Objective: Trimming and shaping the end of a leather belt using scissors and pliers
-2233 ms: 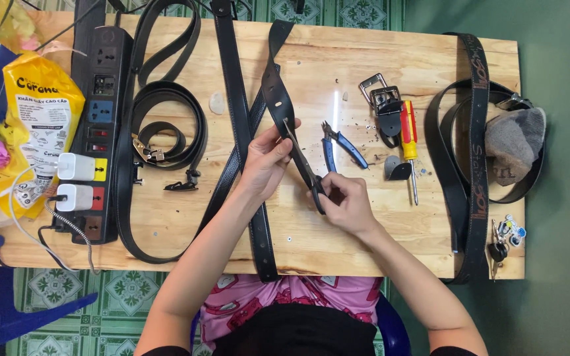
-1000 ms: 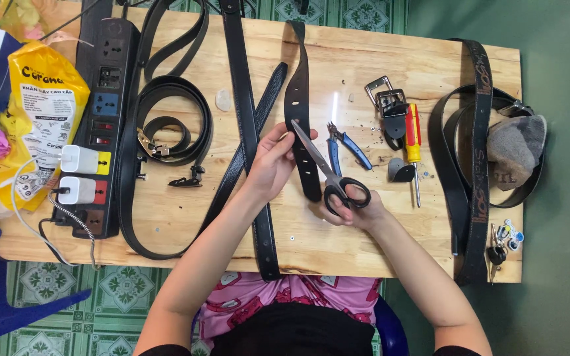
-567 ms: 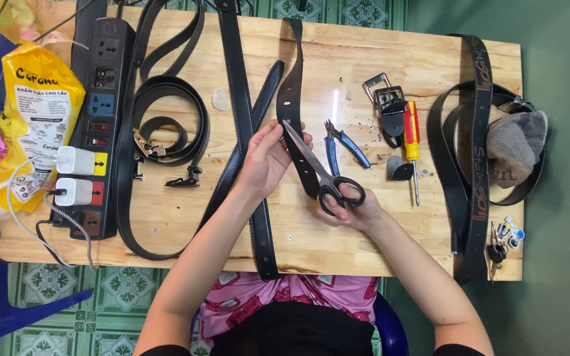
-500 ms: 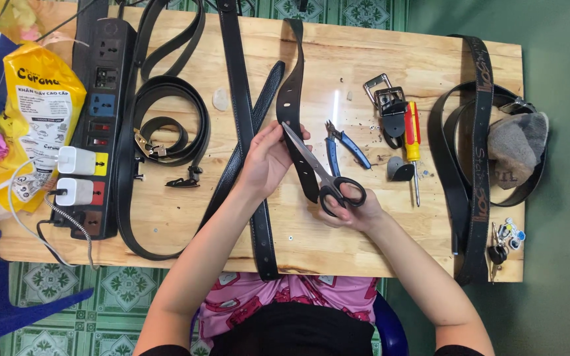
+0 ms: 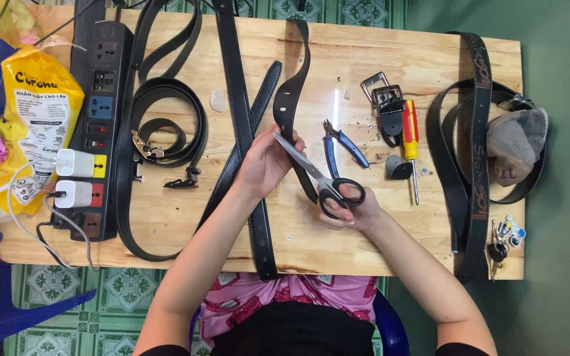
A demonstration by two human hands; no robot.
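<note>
We hold the scissors in our right hand, fingers through the black loops, so that grip is closed on the handles. The blades point up and left, slightly parted, and meet the edge of a black belt. Our left hand is closed on that belt, pinching it just left of the scissors' tips. The belt runs from under the scissors up toward the far edge of the tabletop, curving as it goes.

Just right of the scissors lie blue-handled pliers. Further right of the scissors sit a metal buckle and a screwdriver with a red and yellow handle. Well right of the scissors, dark belts loop round a grey cloth, with a small bunch of keys below them.

Left of the scissors a long black strap crosses the tabletop from far edge to near edge. Further left of the scissors lies a coiled belt, then a black power strip with two white chargers plugged in. Well left of the scissors a yellow bag rests at the tabletop's edge.
</note>
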